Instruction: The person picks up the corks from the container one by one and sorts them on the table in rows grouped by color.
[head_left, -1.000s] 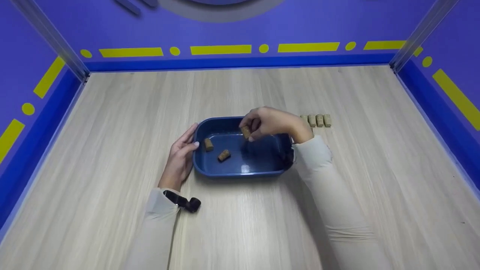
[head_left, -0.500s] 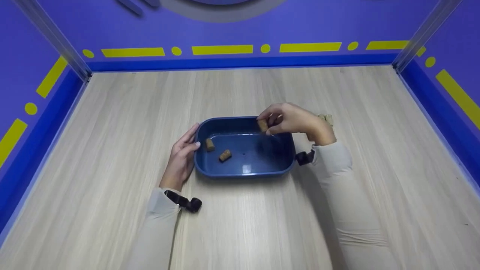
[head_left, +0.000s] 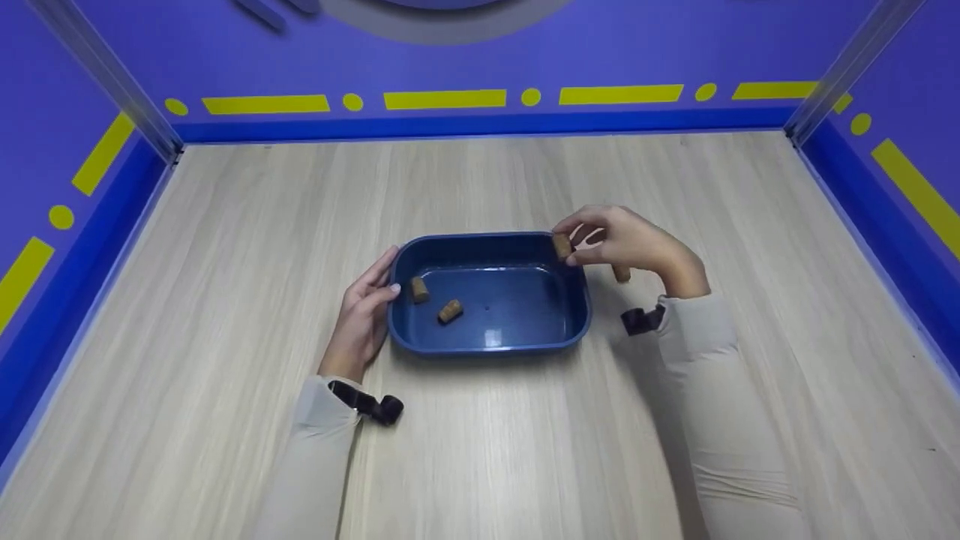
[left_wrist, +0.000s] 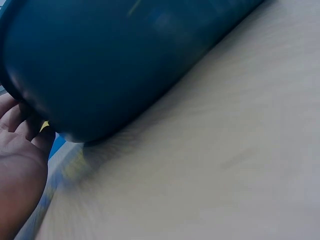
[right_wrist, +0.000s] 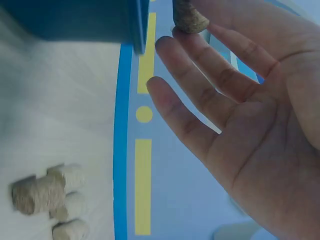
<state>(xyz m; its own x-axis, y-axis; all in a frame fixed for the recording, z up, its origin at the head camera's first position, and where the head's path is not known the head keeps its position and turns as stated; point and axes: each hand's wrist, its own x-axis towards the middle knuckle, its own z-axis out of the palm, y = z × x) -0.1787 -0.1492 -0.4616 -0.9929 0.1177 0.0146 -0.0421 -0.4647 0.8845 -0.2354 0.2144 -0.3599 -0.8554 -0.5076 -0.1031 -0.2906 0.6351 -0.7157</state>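
In the head view my right hand [head_left: 622, 240] pinches a cork [head_left: 562, 247] between thumb and fingertips, at the back right corner of a dark blue plastic tub [head_left: 487, 350]. The right wrist view shows the cork's lower end [right_wrist: 191, 19] beside the tub's wall, with the other fingers spread below. My left hand [head_left: 361, 319] holds the tub's left end, its thumb at the rim and the fingers along the outer wall. Two more corks lie inside, one tipped-over cork [head_left: 450, 311] on the floor and another cork [head_left: 418, 290] near the left wall.
Loose corks [right_wrist: 39, 194] sit together on the wooden table [head_left: 480, 450] to the tub's right; the right hand mostly hides them in the head view. Purple-blue panels [head_left: 465, 67] with yellow marks enclose the table at the back and sides.
The right hand has moved right with its cork, from over the tub's middle to its back right corner. Left hand and tub have stayed in place.
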